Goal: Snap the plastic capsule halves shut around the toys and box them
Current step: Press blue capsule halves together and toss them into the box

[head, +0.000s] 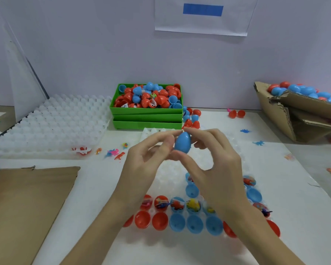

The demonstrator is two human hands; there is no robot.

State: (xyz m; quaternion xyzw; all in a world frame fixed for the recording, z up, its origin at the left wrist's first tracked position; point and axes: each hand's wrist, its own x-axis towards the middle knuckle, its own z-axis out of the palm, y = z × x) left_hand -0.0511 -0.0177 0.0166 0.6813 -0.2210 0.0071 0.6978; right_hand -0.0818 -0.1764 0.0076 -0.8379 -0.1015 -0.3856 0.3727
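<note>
Both forearms raised, left hand [151, 150] and right hand [214, 155] pinching fingertip to fingertip.

A single head-worn wide-angle camera looks forward and down from close above the table [107, 180], facing the far wall [103, 54]; both forearms enter from the near edge at centre.

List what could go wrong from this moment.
1. The blue capsule is pinched only at fingertips by the left hand and right hand; it may slip and fall.
2. A drop would land on the open toy-filled halves below, possibly spilling them.
3. The cardboard box looks heaped; eggs might roll off.
</note>
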